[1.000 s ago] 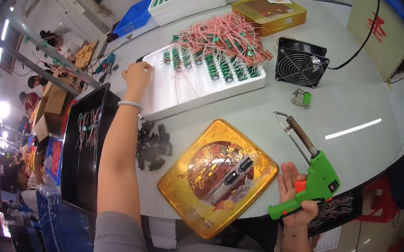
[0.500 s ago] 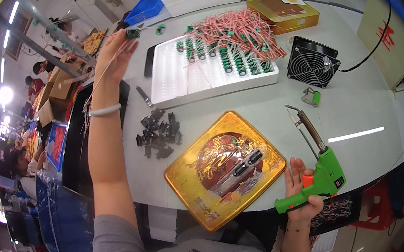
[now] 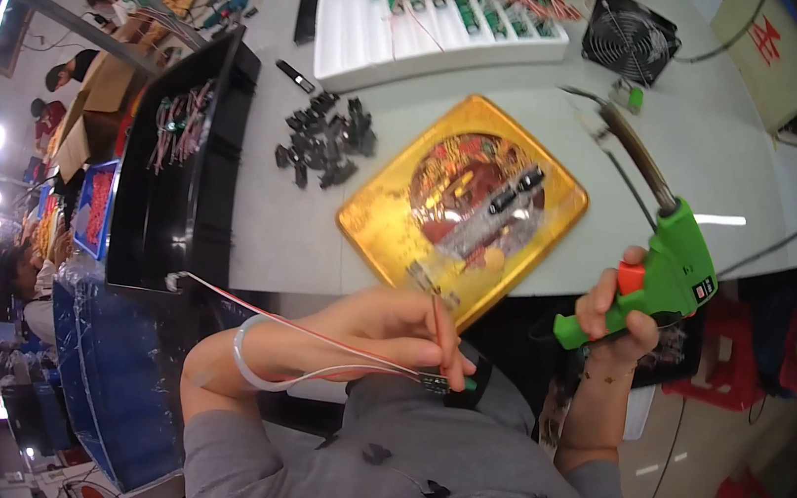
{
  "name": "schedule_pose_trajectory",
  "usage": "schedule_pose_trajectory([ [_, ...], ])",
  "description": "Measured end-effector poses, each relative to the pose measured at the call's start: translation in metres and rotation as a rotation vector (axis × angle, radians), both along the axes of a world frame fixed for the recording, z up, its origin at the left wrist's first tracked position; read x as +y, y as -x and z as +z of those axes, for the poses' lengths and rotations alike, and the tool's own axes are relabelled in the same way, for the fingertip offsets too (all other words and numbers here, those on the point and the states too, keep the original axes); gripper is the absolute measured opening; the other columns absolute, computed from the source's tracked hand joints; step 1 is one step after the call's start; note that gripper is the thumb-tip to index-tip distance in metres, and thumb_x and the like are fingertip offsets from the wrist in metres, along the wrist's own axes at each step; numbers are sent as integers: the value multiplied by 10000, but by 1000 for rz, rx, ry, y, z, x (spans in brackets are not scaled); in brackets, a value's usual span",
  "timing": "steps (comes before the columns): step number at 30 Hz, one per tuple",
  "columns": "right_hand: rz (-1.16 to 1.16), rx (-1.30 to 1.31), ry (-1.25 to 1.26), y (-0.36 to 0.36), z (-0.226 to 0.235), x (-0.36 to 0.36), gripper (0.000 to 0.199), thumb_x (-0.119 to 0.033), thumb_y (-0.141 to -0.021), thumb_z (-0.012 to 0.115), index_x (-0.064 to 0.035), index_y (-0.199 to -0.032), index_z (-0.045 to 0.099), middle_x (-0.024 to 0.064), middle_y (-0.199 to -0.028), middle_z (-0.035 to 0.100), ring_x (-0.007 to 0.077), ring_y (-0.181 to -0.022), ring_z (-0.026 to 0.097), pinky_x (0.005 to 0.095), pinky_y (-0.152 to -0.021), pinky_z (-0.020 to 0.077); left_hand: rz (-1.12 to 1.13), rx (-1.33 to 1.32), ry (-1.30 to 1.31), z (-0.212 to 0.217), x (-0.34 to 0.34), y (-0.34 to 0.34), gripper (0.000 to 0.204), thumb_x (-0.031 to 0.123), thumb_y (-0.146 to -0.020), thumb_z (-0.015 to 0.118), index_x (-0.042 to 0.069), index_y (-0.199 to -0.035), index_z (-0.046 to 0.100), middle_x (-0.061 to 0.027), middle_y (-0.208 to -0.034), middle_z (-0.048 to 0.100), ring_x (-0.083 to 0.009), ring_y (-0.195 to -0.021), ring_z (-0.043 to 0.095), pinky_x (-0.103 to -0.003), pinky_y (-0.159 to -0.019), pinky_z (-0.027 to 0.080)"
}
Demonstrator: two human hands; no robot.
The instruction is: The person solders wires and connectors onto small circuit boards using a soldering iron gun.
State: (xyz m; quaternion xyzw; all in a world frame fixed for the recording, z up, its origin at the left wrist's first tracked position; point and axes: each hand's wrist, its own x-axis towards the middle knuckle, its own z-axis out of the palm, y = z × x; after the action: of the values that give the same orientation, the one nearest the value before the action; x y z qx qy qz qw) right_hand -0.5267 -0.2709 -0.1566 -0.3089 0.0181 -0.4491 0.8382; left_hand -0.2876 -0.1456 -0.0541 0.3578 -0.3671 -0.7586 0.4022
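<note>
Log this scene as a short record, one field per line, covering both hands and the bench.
Left hand: pinching a small green circuit board
Wires: red and white, trailing from the board across the wrist
Right hand: gripping a green soldering gun, its tip pointing away from the person
Center: gold tin, black parts on its lid
Left of tin: loose pile of black pieces
Far side: white tray with green wired components; black fan to its right
Far left: black bin

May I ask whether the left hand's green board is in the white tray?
Out: the left hand holds the board, apart from the white tray.
</note>
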Motion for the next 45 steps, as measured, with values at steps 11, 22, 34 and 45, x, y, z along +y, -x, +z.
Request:
schedule_pose_trajectory([
  [11, 73, 679, -57, -24, 49, 75, 685, -15, -642, 707, 6, -1209, 324, 161, -1069, 502, 190, -841, 587, 255, -677, 485, -47, 168, 28, -72, 15, 48, 130, 143, -858, 536, 28, -816, 492, -64, -793, 588, -137, -777, 582, -243, -704, 445],
  [22, 47, 814, -43, -17, 48, 83, 643, 7, -619, 708, -1, -1181, 395, 152, -1116, 472, 189, -871, 586, 240, -658, 497, 21, 131, -18, -74, 20, 56, 126, 133, -862, 524, 14, -899, 506, -62, -827, 585, -123, -799, 570, -240, -741, 431],
  [34, -227, 673, 113, -21, 62, 77, 719, 3, -580, 725, -4, -1192, 348, 222, -1054, 524, 125, -644, 563, 226, -613, 490, 570, -742, 1881, -54, 5, 59, 415, 192, -693, 700, 113, -886, 341, -103, -783, 491, -240, -729, 558, -377, -634, 446],
  [45, -255, 657, 219, -18, 52, 80, 711, -1, -620, 720, -28, -1208, 321, 209, -1064, 517, 126, -674, 572, 226, -612, 484, 298, 58, 114, -51, 19, 70, 207, 8, -783, 595, 29, -886, 417, -61, -904, 426, -41, -560, 405, -175, -453, 360],
])
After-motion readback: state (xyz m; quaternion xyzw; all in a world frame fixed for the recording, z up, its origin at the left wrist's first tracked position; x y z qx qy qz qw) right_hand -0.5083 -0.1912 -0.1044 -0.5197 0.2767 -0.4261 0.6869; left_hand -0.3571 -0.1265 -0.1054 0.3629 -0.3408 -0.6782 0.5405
